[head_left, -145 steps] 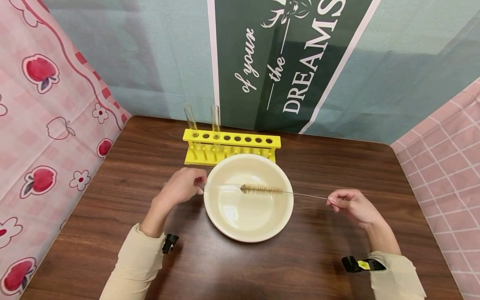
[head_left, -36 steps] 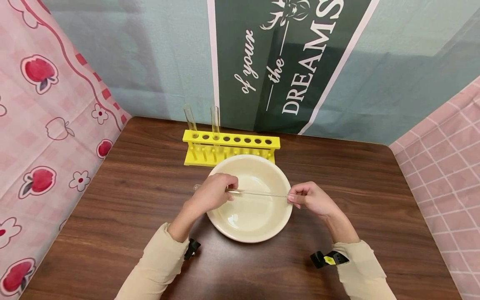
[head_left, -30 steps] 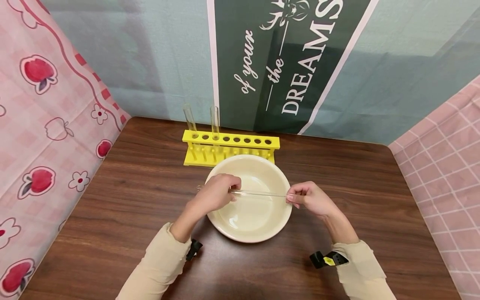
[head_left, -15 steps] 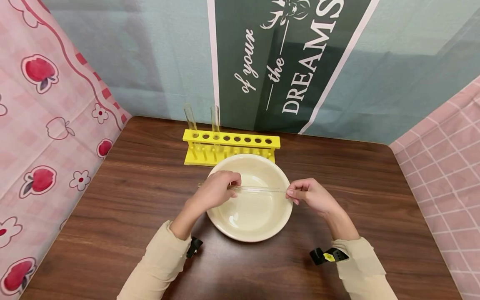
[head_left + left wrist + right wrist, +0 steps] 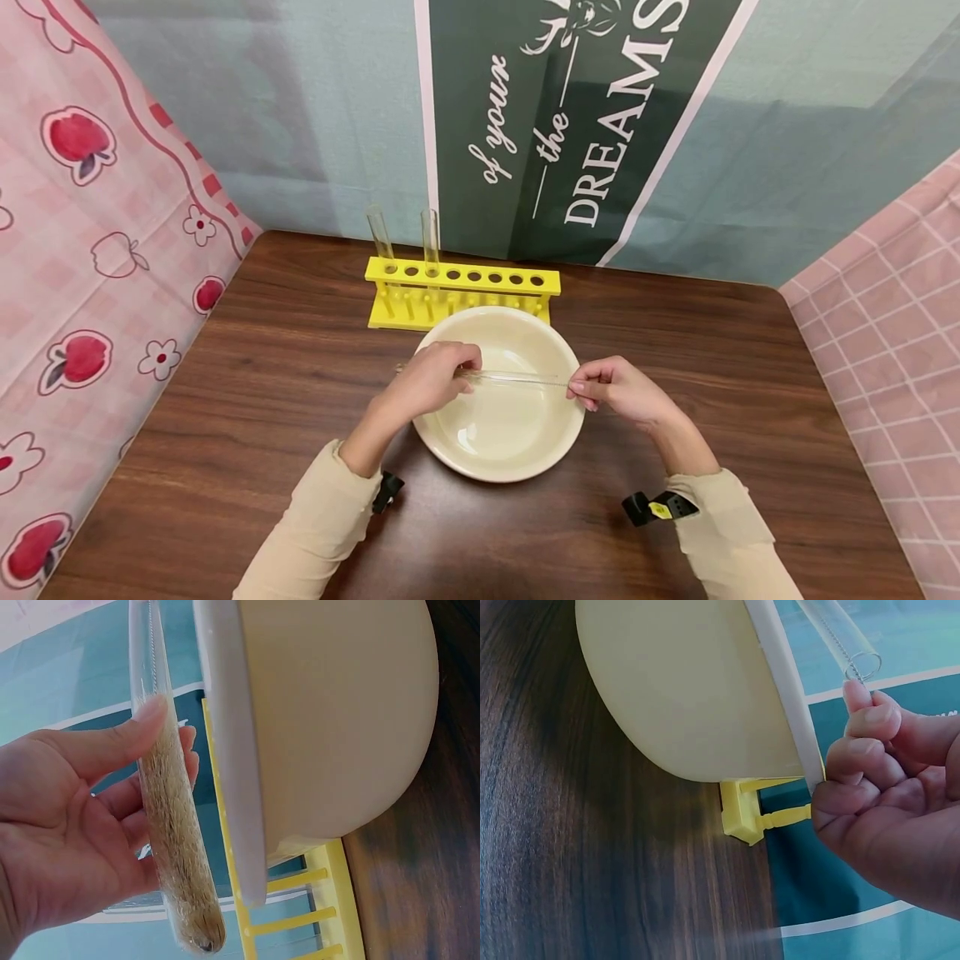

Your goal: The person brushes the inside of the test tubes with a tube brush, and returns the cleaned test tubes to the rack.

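Over the cream bowl [image 5: 498,437], my left hand [image 5: 433,379] grips a clear glass test tube [image 5: 142,664] between thumb and fingers. The tube lies nearly level, with its mouth toward the right. Inside it, tan brush bristles [image 5: 178,832] fill the closed end, and the brush tip reaches the rounded bottom. My right hand [image 5: 618,390] pinches the twisted wire handle [image 5: 838,646] just outside the tube's mouth. In the head view, the left hand hides much of the tube's bristle-filled part.
Behind the bowl stands a yellow test tube rack [image 5: 465,279] with two upright glass tubes, one of them the left tube [image 5: 379,233]. The bowl overlaps the rack's front. All rest on a dark wooden table [image 5: 292,317] with fabric hung around it.
Earlier the hands were wide apart with the brush head at the tube's mouth. The hands have since come together, and the brush has gone deep into the tube. Lately they shift only slightly.
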A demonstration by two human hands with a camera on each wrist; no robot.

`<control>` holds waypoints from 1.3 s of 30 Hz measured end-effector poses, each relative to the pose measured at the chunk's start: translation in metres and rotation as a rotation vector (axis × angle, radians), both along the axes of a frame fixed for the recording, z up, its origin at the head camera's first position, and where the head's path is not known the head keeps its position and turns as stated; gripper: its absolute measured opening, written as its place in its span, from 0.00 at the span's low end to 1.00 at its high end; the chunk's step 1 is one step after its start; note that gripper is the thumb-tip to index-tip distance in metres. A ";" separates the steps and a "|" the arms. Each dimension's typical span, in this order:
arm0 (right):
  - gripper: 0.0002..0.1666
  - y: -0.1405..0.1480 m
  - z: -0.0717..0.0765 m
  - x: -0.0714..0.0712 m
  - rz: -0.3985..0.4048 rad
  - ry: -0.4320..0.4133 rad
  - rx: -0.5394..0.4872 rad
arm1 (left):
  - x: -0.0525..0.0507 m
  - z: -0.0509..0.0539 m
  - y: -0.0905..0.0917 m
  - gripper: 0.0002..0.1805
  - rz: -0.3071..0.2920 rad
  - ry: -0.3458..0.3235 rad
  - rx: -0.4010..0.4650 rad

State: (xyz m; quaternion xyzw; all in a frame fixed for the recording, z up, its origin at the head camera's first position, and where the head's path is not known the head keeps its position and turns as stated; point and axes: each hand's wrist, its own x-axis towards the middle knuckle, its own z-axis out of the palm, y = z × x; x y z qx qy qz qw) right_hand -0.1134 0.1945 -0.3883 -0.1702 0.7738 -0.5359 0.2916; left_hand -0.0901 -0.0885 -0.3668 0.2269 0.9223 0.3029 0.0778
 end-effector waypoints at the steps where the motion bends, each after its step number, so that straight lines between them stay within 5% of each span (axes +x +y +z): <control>1: 0.10 0.000 0.000 0.000 0.002 0.008 0.005 | 0.000 0.000 0.000 0.10 -0.006 -0.008 0.006; 15: 0.07 -0.001 0.002 0.000 -0.021 0.082 0.027 | 0.002 0.001 -0.008 0.09 -0.034 -0.104 0.149; 39: 0.08 0.003 0.001 0.001 -0.056 0.127 0.051 | -0.002 0.000 -0.013 0.07 -0.044 -0.170 0.173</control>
